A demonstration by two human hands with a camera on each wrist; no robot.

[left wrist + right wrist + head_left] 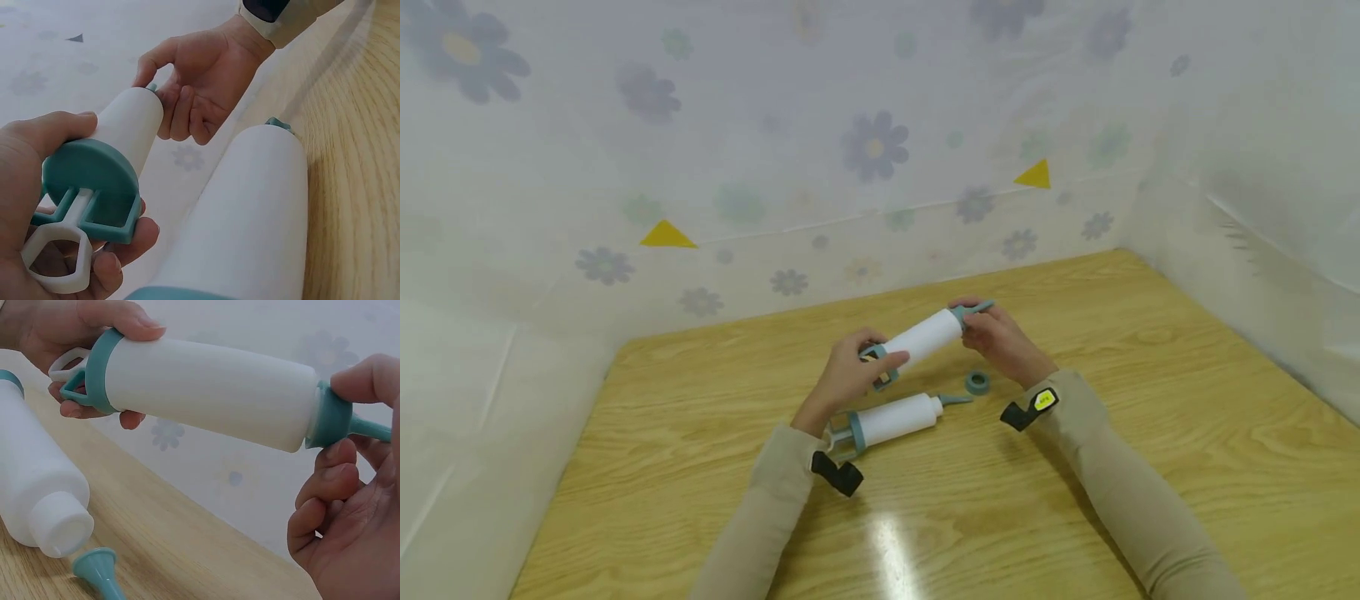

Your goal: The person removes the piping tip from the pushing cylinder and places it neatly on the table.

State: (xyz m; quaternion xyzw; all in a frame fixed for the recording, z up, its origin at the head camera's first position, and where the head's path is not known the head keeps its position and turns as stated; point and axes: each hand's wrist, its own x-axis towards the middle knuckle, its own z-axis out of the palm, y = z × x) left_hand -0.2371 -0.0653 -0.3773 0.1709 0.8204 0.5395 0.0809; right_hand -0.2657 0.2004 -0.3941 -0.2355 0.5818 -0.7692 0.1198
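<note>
My left hand grips a white syringe by its teal collar end, thumb along the barrel. Teal finger loops and a white plunger ring stick out past that palm. At the other end my right hand pinches a teal cap with a thin nozzle, against the barrel's end; whether it is fully seated I cannot tell. Both hands hold the syringe above the table. Below lies a second white syringe, its white neck bare in the right wrist view, beside a loose teal nozzle.
A teal ring lies on the wood-grain table right of the second syringe. Flower-patterned white sheeting rises behind the table's back edge and along both sides. Yellow triangles mark the back sheet.
</note>
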